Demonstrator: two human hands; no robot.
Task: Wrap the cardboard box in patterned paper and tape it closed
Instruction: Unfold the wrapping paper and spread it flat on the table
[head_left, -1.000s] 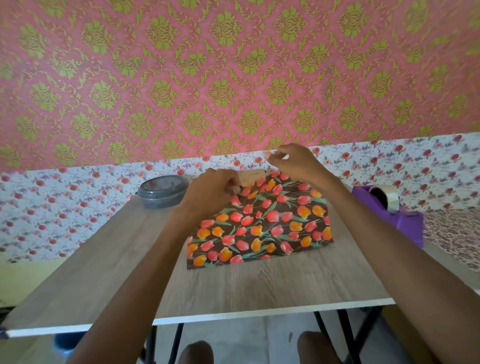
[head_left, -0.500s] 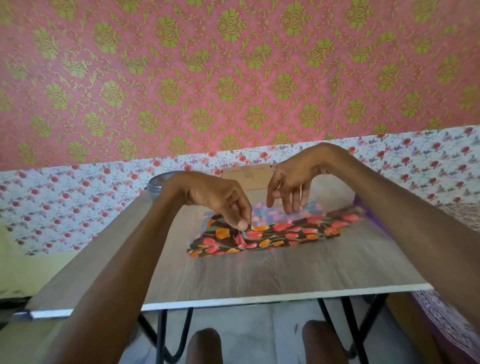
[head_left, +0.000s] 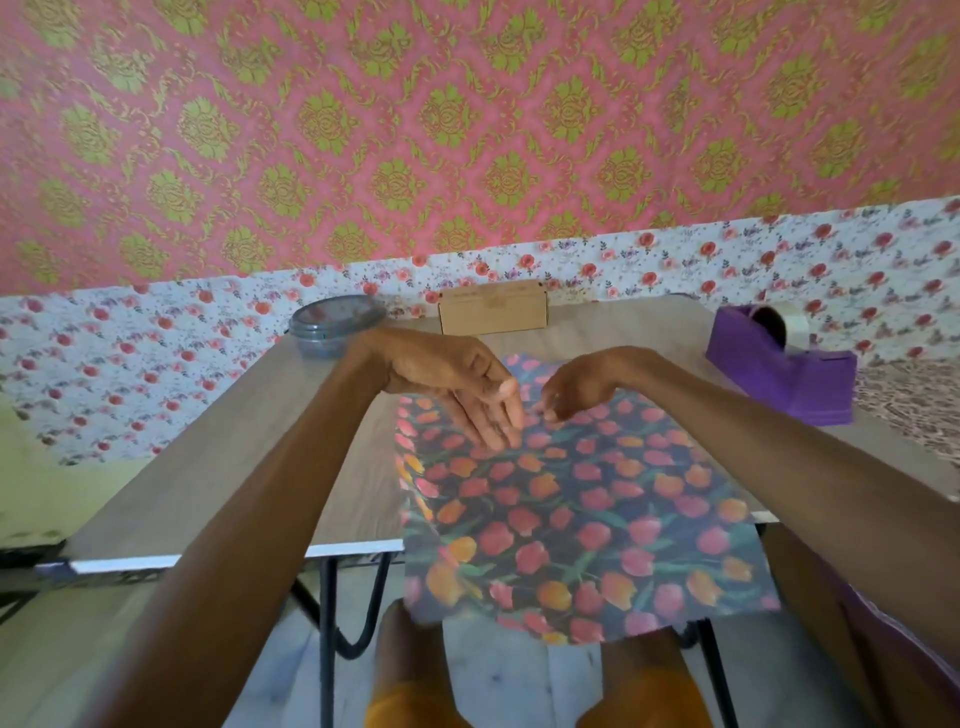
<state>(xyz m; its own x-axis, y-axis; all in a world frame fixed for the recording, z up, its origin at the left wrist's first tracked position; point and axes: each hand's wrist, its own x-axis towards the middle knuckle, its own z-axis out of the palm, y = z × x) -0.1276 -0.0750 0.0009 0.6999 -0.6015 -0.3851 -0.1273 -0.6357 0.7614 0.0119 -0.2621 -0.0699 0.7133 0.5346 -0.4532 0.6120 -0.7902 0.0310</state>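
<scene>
A limp patterned paper (head_left: 582, 519), a stiff cardboard box (head_left: 493, 314)

The left hand (head_left: 462, 395) holds its fingers straight and loosely spread over the patterned paper, which droops past the near edge of the table (head_left: 234, 457). The cardboard box stands apart at the table's back. The right hand (head_left: 582, 384) curls its fingers at the paper's far edge; a pinch cannot be made out. The paper looks light and easily torn, best held by its edges; the box looks rigid, easy to take by its sides
</scene>
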